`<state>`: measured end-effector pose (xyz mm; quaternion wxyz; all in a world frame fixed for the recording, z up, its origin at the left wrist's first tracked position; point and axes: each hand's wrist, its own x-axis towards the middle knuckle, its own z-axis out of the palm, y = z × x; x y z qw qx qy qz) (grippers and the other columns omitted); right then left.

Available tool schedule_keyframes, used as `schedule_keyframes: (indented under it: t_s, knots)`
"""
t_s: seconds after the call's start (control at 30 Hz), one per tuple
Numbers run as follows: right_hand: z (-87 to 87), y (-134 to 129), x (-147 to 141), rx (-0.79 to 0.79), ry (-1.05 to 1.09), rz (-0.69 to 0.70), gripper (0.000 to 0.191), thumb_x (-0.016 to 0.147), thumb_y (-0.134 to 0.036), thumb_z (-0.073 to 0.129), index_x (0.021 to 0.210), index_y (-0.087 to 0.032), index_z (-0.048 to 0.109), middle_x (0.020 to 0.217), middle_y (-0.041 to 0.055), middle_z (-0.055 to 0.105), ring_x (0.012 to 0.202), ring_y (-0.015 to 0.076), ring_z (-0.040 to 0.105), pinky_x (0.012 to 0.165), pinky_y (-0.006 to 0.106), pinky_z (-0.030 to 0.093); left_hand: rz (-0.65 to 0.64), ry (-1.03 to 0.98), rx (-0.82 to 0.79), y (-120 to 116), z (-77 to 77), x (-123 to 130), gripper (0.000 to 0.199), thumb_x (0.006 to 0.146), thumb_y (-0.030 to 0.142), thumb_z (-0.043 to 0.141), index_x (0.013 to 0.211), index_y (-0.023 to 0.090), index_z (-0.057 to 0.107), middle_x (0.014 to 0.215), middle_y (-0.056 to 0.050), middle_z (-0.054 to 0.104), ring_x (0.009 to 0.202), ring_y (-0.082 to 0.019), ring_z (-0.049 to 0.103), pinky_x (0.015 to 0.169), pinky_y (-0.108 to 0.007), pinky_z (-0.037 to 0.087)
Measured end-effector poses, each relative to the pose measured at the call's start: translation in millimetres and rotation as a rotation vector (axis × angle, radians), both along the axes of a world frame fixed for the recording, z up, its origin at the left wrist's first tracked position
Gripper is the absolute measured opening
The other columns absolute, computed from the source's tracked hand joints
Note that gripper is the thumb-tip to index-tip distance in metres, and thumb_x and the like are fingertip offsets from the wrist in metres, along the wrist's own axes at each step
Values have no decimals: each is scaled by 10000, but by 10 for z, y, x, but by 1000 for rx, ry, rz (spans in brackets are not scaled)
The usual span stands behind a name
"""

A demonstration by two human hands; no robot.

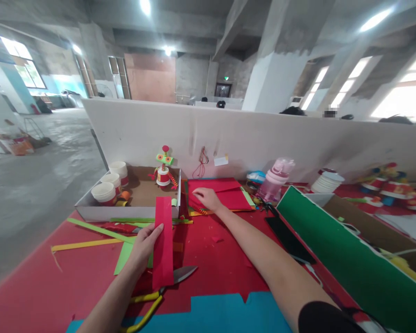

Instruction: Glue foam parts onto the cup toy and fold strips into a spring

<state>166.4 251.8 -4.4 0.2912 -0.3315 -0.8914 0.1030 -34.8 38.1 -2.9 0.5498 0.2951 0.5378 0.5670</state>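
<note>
Left hand (143,243) holds a red strip (163,240) upright over the bench (215,263), fingers pinched on its left edge. Scissors (166,289) lie just beneath the strip, yellow handles toward the person. Right hand (207,198) reaches forward, fingers spread flat on red paper (229,192) beside the box (131,210). Pink bottle (275,182) stands farther right.

The red strip (162,240) looks like smooth, matt paper. The scissors (169,282) have a shiny metal blade and yellow plastic handles. The box (125,210) is brown cardboard inside. The pink bottle (273,182) is see-through plastic.
</note>
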Motion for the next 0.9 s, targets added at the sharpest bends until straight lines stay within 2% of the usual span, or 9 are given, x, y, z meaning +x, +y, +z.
schedule_keyframes:
  t_s: [0.1,0.2,0.3,0.37,0.43,0.53,0.67,0.8,0.9]
  knots:
    - [13,-34,136,-250,389,-137,267,904,-375,461,876,-160,617,824,70,721,735,164,687,708,268,524,2,-2,9,1,-14,2,332,684,436,732,894,180,701,693,-45,736,597,-222,695,566,-298,549]
    - [57,-95,266,-431,636,-177,335,839,-487,520,796,-162,588,756,71,714,636,162,683,649,294,563,1,-11,19,-6,-6,10,344,681,422,737,912,171,696,701,-53,737,592,-220,694,555,-292,547]
    - [150,-182,444,-465,777,-196,387,776,-545,579,783,-158,584,723,65,706,594,152,671,631,301,575,10,-2,22,-16,9,11,349,676,417,742,909,163,688,715,-60,741,600,-224,695,557,-296,551]
    - [245,-251,608,-412,792,-245,386,767,-541,589,796,-157,587,718,62,702,593,154,667,619,296,570,24,0,29,-17,7,0,351,675,413,745,908,158,683,728,-62,743,614,-219,698,577,-292,555]
    - [368,-332,805,-278,728,-359,355,776,-515,581,808,-162,599,689,47,686,602,164,659,614,291,554,40,-9,50,-12,-10,-18,360,678,412,744,925,157,678,740,-56,745,631,-211,701,602,-285,557]
    - [578,-487,1118,96,603,-613,258,765,-428,600,823,-176,603,755,50,676,684,180,639,685,299,522,41,-22,79,-6,-40,-43,386,682,411,741,968,161,674,753,-47,746,649,-206,703,604,-279,556]
    - [756,-750,1467,453,403,-756,119,820,-285,512,848,-192,580,872,70,663,791,189,608,776,303,471,30,-20,73,-20,-20,-35,379,679,407,740,957,157,675,746,-49,743,637,-209,701,572,-276,550]
    - [662,-957,1721,419,12,-792,96,786,-165,484,828,-205,562,816,58,651,757,199,602,678,272,435,37,0,52,-26,10,-17,363,675,396,742,942,158,680,733,-47,741,621,-207,697,558,-270,542]
    - [498,-1022,1887,285,-135,-685,173,753,-108,458,852,-210,556,853,46,673,750,190,621,650,257,430,46,-5,75,-8,-15,-27,380,669,402,744,956,161,682,746,-44,743,635,-204,697,573,-267,543]
